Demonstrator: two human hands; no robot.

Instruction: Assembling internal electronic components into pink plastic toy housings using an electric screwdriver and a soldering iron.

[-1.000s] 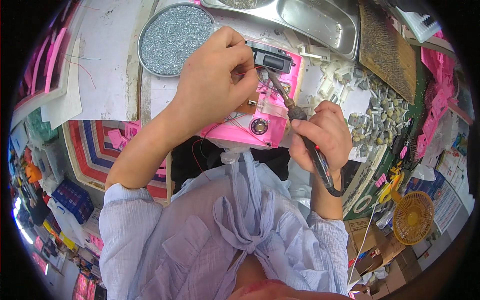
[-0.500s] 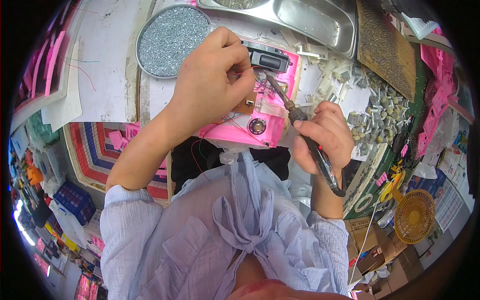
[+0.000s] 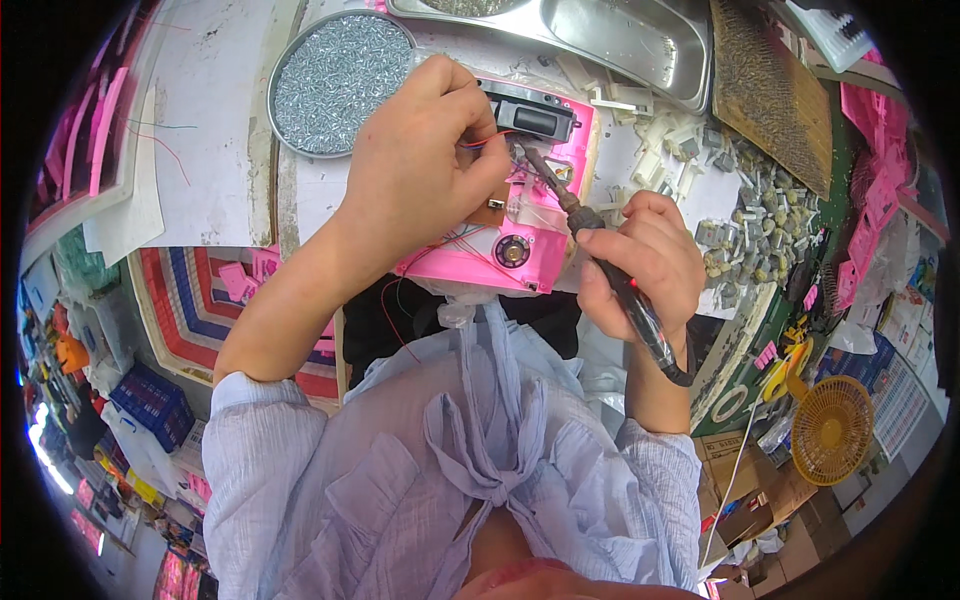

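A pink plastic housing (image 3: 545, 265) lies on the bench in front of me, with a small round speaker (image 3: 513, 251), a brown circuit board (image 3: 489, 213) and a black rectangular part (image 3: 528, 119) in it. My left hand (image 3: 430, 165) is over its left side, thumb and forefinger pinched on a thin red wire (image 3: 497, 136). My right hand (image 3: 650, 262) grips a soldering iron (image 3: 632, 305) by its dark handle. The iron's tip reaches in among the wires beside the left fingertips; the exact contact is too small to make out.
A round tin of small screws (image 3: 342, 85) stands at the back left. Behind the housing is a steel tray (image 3: 630, 50). Many small grey and white parts (image 3: 750, 235) lie to the right, below a brown board (image 3: 772, 95). A striped box (image 3: 190, 310) sits at lower left.
The soldering iron and my right hand have shifted slightly left. My left hand keeps its pinch and has barely moved.
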